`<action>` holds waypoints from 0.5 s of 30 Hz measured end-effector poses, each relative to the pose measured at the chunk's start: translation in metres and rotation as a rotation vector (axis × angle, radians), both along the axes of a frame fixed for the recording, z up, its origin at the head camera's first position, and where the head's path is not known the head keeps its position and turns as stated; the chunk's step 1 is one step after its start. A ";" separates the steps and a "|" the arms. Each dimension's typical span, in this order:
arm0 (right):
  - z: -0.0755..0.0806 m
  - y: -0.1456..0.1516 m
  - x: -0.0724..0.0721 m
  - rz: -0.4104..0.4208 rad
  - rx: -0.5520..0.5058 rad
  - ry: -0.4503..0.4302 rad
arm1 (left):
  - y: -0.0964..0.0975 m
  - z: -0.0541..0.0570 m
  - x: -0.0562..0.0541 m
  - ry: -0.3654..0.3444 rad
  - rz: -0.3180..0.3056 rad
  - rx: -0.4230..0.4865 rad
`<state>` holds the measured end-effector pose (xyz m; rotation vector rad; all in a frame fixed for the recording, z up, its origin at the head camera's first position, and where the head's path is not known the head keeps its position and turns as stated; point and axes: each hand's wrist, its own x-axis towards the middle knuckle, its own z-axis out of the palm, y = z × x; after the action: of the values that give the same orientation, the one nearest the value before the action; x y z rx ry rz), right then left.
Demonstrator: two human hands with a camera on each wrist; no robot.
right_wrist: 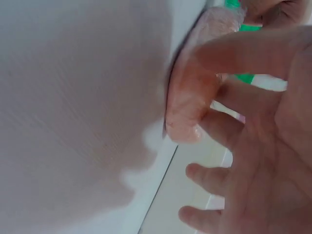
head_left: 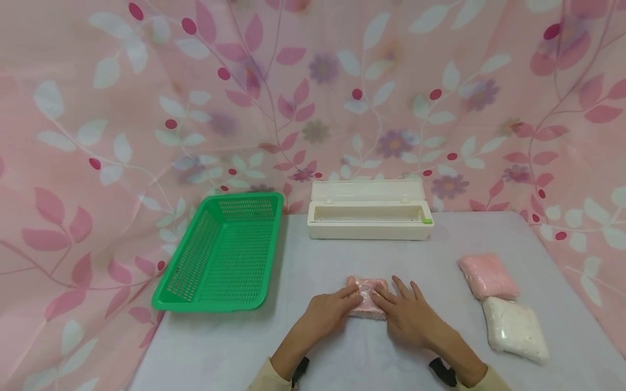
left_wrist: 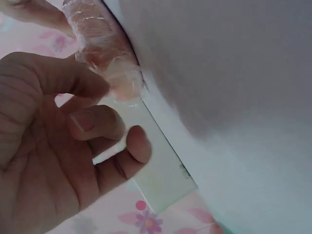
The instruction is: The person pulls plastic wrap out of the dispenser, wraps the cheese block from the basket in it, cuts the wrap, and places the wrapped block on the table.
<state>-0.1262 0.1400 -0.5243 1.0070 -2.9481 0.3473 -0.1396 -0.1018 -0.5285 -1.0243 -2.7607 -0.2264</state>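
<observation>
A pink packet, wrapped in clear, crinkled plastic film, lies flat on the table between both hands; what is inside cannot be told. My left hand touches its left side and top, the lower fingers loosely bent away from it in the left wrist view. From the right, my right hand rests on the packet, its thumb lying along the wrapped side in the right wrist view and the outer fingers spread off it. The film looks bunched at one end.
At the left stands a green plastic basket. A white cling film dispenser box, clear lid raised and green slider at its right end, sits at the back. On the right lie another pink packet and a white packet, touching.
</observation>
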 end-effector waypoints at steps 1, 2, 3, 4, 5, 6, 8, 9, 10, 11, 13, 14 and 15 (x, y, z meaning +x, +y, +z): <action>-0.001 0.000 0.000 0.005 -0.004 0.018 | -0.001 0.000 0.002 -0.001 0.005 -0.013; -0.003 0.000 0.000 0.011 -0.009 0.041 | -0.001 0.000 0.003 -0.001 0.011 -0.024; -0.006 0.000 0.000 0.017 -0.007 0.073 | -0.001 -0.001 0.004 -0.005 0.016 -0.030; -0.008 0.001 -0.001 0.021 -0.010 0.100 | -0.001 -0.001 0.004 -0.007 0.019 -0.031; -0.009 0.001 -0.002 0.021 -0.018 0.127 | -0.001 -0.002 0.004 -0.007 0.021 -0.030; -0.011 0.001 -0.003 0.023 -0.027 0.150 | -0.001 -0.002 0.003 -0.011 0.022 -0.022; -0.013 0.001 -0.007 0.023 -0.038 0.188 | 0.000 -0.003 0.000 -0.018 0.020 -0.007; -0.013 0.002 -0.009 0.021 -0.047 0.198 | -0.001 -0.004 -0.002 -0.031 0.017 -0.001; -0.013 0.003 -0.011 0.014 -0.072 0.191 | -0.001 -0.004 -0.004 -0.048 0.012 0.008; -0.012 0.004 -0.012 0.007 -0.104 0.176 | -0.001 -0.004 -0.006 -0.069 0.007 0.015; -0.010 0.006 -0.014 -0.006 -0.157 0.126 | -0.003 -0.004 -0.010 -0.121 0.000 0.035; -0.009 0.007 -0.014 -0.014 -0.195 0.085 | -0.004 -0.004 -0.011 -0.153 -0.005 0.058; -0.008 0.008 -0.014 -0.026 -0.236 0.040 | -0.004 -0.003 -0.012 -0.193 -0.005 0.094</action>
<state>-0.1402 0.1481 -0.5319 0.9330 -2.7968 0.6481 -0.1520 -0.1061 -0.5315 -1.0360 -2.8851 -0.4747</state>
